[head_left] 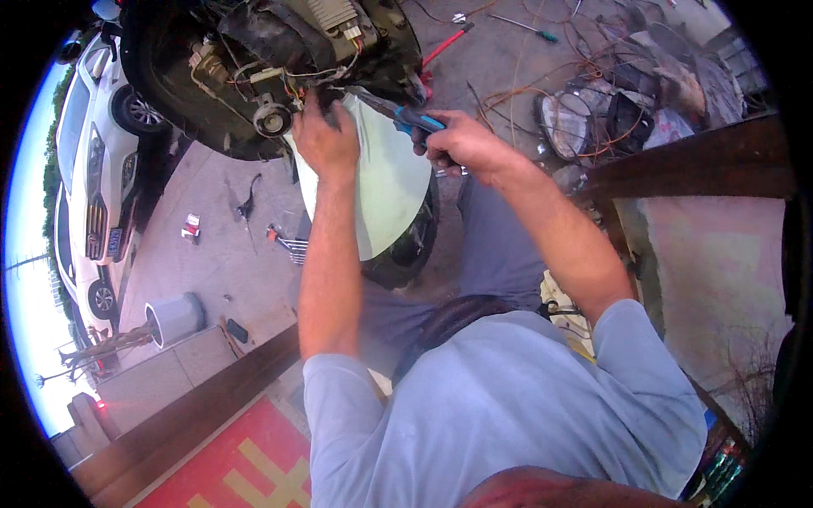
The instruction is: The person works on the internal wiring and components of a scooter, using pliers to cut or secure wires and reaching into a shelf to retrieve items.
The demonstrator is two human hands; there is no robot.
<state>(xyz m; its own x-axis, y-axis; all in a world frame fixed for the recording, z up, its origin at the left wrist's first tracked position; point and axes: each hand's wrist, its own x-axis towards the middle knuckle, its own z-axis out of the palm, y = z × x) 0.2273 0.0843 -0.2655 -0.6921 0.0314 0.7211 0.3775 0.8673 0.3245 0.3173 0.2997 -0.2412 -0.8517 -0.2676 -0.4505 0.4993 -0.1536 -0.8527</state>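
My right hand (457, 140) is closed round the blue-and-black handles of a pair of pliers (391, 108). The jaws point left, and their tip is close to the fingertips of my left hand (326, 142). That hand is closed at a bundle of thin coloured wires (295, 91); its fingers partly hide what they pinch. Around the wires is the opened dark body of a vehicle (178, 51), with loose cables and connectors. A round metal part (271, 118) sits just left of my left hand. Below my hands a pale green panel (385, 186) curves over a dark wheel (411, 250).
On the paving lie a screwdriver (525, 28), a red-handled bar (447, 44), a set of wrenches (292, 245) and a small box (191, 227). A heap of scrap and cables (610, 118) is at the right. White cars (93, 161) and a planter (175, 318) stand left.
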